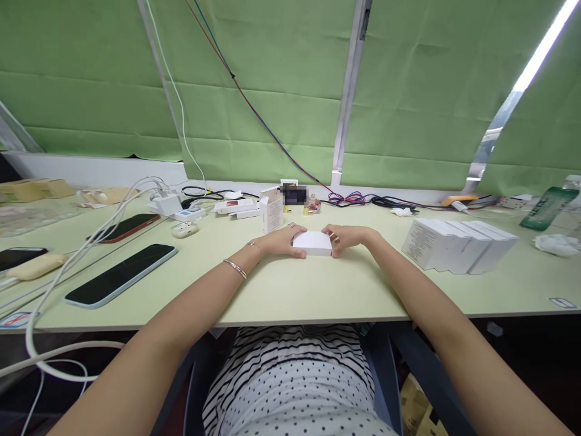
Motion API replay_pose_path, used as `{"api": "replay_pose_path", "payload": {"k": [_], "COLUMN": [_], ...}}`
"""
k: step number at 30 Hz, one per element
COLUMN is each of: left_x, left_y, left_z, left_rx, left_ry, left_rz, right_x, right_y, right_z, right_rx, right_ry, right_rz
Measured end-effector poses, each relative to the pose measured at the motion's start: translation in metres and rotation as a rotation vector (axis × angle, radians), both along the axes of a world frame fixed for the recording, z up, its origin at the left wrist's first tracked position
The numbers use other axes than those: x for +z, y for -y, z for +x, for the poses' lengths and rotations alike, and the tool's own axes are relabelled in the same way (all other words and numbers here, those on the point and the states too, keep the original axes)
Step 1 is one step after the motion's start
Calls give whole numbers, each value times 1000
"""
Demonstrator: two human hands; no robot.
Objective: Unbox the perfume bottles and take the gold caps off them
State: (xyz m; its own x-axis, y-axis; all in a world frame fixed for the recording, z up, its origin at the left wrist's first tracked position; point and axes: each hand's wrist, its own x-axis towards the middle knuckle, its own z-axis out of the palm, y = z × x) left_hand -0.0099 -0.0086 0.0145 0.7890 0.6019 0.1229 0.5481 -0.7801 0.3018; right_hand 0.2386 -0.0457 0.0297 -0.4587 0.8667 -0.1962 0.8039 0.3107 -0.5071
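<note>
A small flat white box [312, 243] lies on the pale table in front of me. My left hand [287, 241] grips its left end, thumb at the near side and fingers behind. From the other side my right hand [344, 238] closes on the right end with curled fingers. Just behind my left hand stands an upright white carton [271, 211] with printed text and a raised flap. To the right, several white printed boxes [458, 245] stand in a leaning row.
Phones [122, 275] and white cables [68, 275] lie on the left, near an earbud case [184, 229]. Bundled cables [347, 198] run along the back edge. A green bottle [548, 206] and crumpled tissue [556, 245] are at the far right.
</note>
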Motion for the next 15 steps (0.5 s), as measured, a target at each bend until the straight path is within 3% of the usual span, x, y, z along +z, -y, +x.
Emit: {"api": "replay_pose_path", "payload": {"k": [15], "left_x": [2], "left_y": [2], "left_z": [-2], "left_rx": [-9], "left_ry": [8], "left_rz": [-10], "right_x": [-2], "right_y": [1], "right_z": [-7], "right_rx": [25], "right_ry": [47], "right_rz": [108]}}
